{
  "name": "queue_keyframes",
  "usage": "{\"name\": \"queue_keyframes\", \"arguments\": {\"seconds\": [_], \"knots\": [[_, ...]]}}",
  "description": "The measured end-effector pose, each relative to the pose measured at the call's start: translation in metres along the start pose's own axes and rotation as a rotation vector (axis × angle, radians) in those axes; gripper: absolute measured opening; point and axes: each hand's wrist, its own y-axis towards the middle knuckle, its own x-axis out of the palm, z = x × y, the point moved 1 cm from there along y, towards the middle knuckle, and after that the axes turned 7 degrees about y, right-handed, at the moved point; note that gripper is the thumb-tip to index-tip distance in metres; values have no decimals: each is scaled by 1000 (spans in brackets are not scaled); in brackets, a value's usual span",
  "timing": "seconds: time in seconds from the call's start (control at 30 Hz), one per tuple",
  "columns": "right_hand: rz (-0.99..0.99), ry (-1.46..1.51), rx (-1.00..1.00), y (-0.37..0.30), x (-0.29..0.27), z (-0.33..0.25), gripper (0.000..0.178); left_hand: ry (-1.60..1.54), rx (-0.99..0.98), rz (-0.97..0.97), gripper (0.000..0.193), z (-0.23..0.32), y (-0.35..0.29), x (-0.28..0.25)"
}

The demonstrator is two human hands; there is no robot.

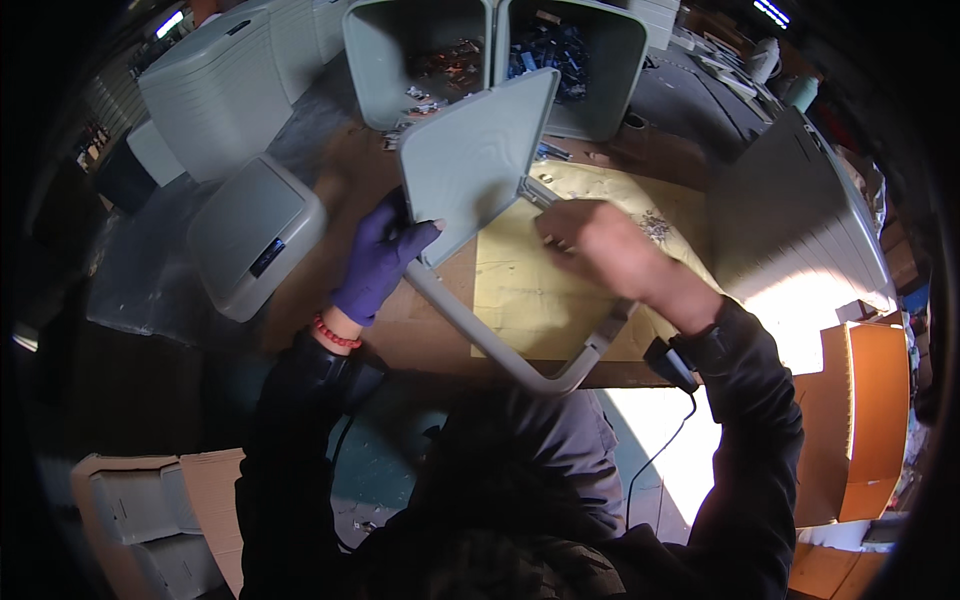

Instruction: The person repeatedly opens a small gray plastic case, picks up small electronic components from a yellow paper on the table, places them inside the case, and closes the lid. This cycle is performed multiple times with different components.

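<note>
In the head view, a smooth grey-green hinged lid (468, 165) is held above the yellow sheet (520, 290), its flat flap raised away from the person, its long axis running near to far, the hollow frame's rounded corner nearest. The gloved left hand (385, 255) grips its left edge; the blurred right hand's (600, 240) grip cannot be told.

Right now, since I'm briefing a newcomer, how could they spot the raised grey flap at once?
Find the pair of grey bins at the top of the view. Just nearer, the grey flap slants up, its lower left corner in the purple-gloved left hand. Unlike the closed grey lid lying to its left, which bears a dark label, it stands raised.
</note>
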Motion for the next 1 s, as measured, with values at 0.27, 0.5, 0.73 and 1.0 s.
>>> {"name": "queue_keyframes", "arguments": {"seconds": [0.27, 0.5, 0.73, 1.0], "knots": [[-58, 136, -174, 67, 75, -34, 24, -105, 17, 25, 30, 3, 1, 3], [154, 808, 523, 65, 79, -37, 6, -77, -43, -17, 29, 5, 0, 4], [250, 1084, 662, 61, 87, -33, 4, -110, 9, -10, 24, 10, -3, 8], [219, 1161, 670, 58, 92, -33, 6, -118, -31, -12, 28, 5, -1, 4]]}}
